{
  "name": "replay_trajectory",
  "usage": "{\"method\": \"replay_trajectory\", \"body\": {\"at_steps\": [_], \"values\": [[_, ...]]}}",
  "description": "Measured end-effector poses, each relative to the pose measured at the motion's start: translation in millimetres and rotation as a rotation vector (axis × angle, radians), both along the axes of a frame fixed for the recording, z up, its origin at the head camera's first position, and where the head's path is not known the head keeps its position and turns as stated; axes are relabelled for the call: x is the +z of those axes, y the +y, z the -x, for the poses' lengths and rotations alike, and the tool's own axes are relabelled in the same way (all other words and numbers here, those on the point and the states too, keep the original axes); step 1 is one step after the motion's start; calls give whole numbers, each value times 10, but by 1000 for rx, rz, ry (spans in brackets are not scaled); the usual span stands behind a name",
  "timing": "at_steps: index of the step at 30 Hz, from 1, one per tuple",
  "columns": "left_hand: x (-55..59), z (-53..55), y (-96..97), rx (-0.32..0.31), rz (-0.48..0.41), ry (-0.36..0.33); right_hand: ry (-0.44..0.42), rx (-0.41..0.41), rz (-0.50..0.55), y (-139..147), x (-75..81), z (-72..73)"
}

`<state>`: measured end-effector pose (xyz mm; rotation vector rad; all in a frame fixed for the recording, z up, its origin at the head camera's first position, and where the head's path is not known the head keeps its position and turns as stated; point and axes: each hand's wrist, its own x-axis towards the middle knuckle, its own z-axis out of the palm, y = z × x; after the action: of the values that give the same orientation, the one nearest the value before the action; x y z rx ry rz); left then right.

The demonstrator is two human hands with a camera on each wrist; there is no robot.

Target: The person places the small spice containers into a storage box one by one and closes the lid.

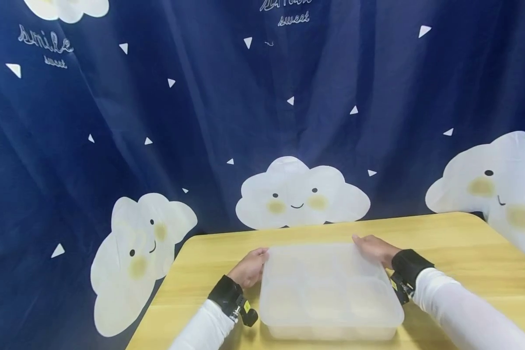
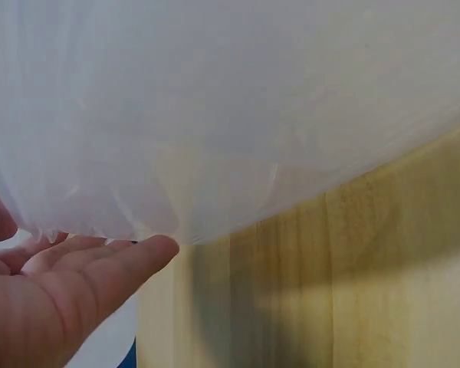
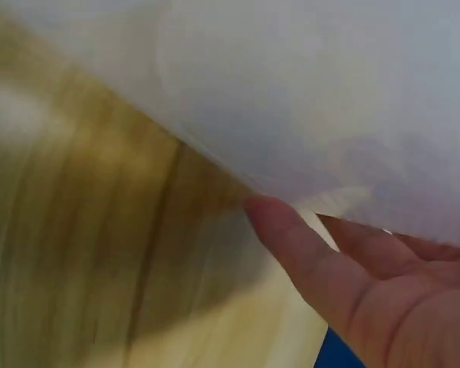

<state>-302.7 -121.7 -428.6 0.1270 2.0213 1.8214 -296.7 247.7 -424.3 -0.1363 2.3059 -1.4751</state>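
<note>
A translucent white plastic storage box [image 1: 330, 296] with a flat lid is held between both hands above the table. Faint square compartments show through its lid. My left hand [image 1: 250, 268] grips the far left corner; in the left wrist view the fingers [image 2: 130, 268] lie against the lower edge. At the far right corner, my right hand [image 1: 373, 250] holds the box, and a fingertip [image 3: 272, 215] touches its underside edge in the right wrist view. What the box contains is too hazy to tell.
A yellow wood-grain table [image 1: 455, 253] with rounded corners lies beneath. Behind it hangs a dark blue curtain [image 1: 227, 107] printed with white smiling clouds and small triangles. Black straps with small cameras sit on both wrists.
</note>
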Motion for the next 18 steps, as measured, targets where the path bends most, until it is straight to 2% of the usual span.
{"method": "replay_trajectory", "body": {"at_steps": [4, 7, 13, 16, 17, 18], "values": [[6, -21, 4, 37, 11, 19, 101, -24, -93, -23, -49, -38], [51, -31, -8, 74, 34, 46, 168, -39, -143, -44, -56, -52], [159, 22, -33, 81, 123, 121, 295, -82, -272, -92, 7, -10], [215, 84, -79, 69, 149, 149, 320, -95, -246, -78, 90, 24], [238, 98, -98, 84, 189, 172, 346, -104, -244, -64, 128, 28], [272, 102, -116, 103, 245, 224, 379, -118, -241, -42, 172, 34]]}}
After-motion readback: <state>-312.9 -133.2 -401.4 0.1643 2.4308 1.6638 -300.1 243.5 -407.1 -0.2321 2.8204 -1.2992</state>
